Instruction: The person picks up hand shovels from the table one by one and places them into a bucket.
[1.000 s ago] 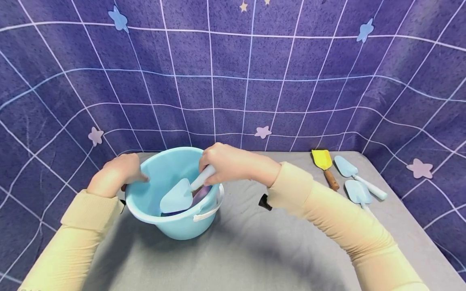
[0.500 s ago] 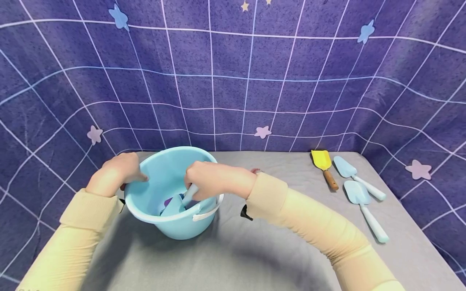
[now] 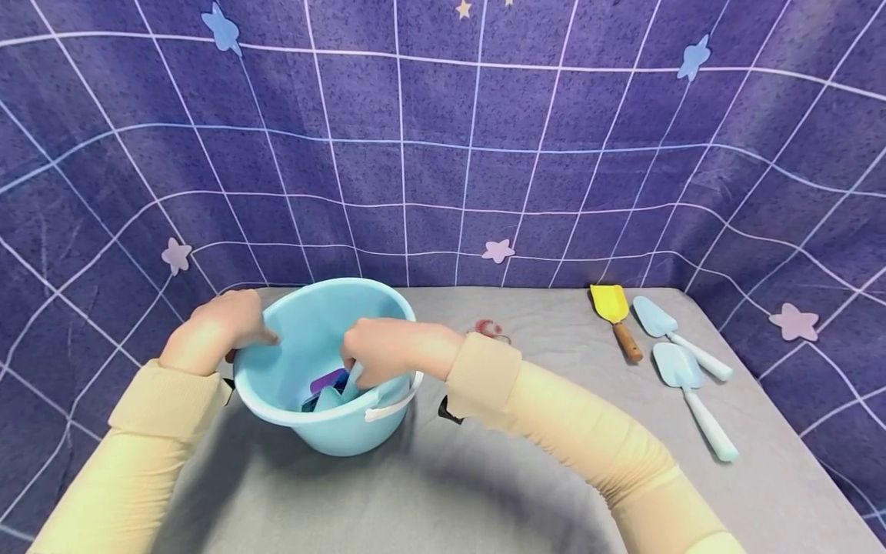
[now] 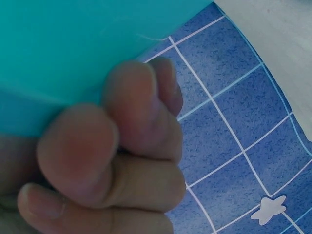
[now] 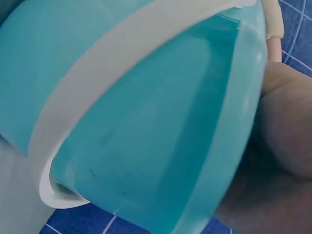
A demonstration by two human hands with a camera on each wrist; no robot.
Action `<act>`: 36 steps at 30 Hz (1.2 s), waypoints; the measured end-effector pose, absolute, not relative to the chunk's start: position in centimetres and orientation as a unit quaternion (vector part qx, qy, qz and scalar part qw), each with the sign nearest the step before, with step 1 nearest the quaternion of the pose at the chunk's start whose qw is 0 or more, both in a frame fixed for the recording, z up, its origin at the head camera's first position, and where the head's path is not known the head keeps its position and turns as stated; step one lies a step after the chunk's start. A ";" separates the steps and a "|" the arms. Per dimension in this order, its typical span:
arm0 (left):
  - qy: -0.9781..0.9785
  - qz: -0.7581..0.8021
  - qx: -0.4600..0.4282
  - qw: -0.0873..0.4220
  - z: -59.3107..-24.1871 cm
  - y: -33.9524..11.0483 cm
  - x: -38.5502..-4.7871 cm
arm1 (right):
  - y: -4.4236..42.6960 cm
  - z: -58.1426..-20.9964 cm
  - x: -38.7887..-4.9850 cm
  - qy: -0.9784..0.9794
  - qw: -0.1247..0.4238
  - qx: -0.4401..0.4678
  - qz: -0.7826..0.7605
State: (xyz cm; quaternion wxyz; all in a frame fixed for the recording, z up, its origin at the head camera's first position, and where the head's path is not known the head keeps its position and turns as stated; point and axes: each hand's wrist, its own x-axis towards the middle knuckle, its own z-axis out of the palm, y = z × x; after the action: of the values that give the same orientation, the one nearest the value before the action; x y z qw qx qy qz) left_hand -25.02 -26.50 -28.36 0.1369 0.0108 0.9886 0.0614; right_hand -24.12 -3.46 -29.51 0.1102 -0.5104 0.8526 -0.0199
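Note:
A light-blue bucket (image 3: 346, 440) with a white handle stands tilted at the left of the grey surface. My left hand (image 3: 224, 319) grips its left rim, the thumb inside; in the left wrist view the curled fingers (image 4: 78, 151) lie against the outer wall. Inside the bucket, my right hand (image 3: 388, 350) holds a pale blue toy trowel (image 3: 329, 398) by its handle, blade down. Part of the blade is hidden by the near rim. A purple piece (image 3: 325, 381) and dark blue pieces lie in the bottom. In the right wrist view, the right hand (image 5: 292, 126) is behind the bucket's rim.
At the right lie a yellow trowel (image 3: 611, 305) with a brown handle and two pale blue trowels, one farther back (image 3: 654, 317) and one nearer (image 3: 678, 366). A red print (image 3: 488, 328) shows on the grey cloth (image 3: 526, 462). A purple gridded curtain (image 3: 443, 177) hangs behind.
My right hand has moved down and left into the bucket, taking the trowel blade from above the contents down among them. The left hand has stayed on the rim.

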 end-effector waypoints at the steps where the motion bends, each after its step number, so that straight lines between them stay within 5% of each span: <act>1: 0.989 0.061 0.010 0.137 -28.4 -26.6 -25.0 | -3.6 -29.6 -24.1 0.855 0.115 -0.505 -0.012; 36: 0.990 0.059 0.015 0.128 -28.5 -26.8 -25.3 | 0.4 -26.6 -23.8 0.835 0.112 -0.534 -0.076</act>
State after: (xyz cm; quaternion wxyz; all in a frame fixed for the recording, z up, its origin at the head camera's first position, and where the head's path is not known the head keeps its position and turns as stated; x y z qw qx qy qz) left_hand -25.32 -26.76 -28.47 0.1282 0.0147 0.9899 0.0589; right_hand -23.79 0.36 -26.61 0.1119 -0.5336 0.8348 -0.0759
